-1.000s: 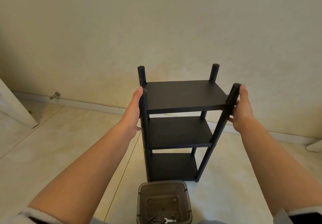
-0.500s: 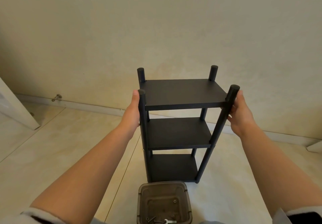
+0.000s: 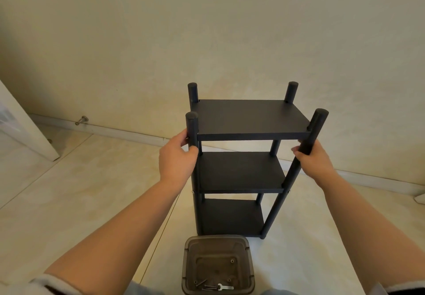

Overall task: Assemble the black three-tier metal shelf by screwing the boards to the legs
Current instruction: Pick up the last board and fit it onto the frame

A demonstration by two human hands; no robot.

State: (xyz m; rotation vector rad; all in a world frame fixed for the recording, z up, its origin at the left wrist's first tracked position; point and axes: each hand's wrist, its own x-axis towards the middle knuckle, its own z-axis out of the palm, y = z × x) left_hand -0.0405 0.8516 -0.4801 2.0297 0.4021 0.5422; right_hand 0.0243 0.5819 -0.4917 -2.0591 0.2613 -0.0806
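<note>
The black three-tier shelf [image 3: 248,120] stands upright on the tiled floor in front of me, all three boards fixed between its four round legs. My left hand [image 3: 177,156] grips the near left leg [image 3: 192,129] just below the top board, thumb in front and fingers round the outside. My right hand [image 3: 315,159] grips the near right leg [image 3: 310,138] at about the same height, fingers curled round it.
A brown plastic tub [image 3: 218,242] sits on the floor right before the shelf, holding a few screws and a small wrench [image 3: 224,287]. A wall with a baseboard runs behind. A door edge [image 3: 25,129] and a door stop [image 3: 81,120] are at the left.
Both hands have slid down the near legs, from the level of the top board to just under it, and now wrap round them. The shelf has stayed upright in nearly the same place.
</note>
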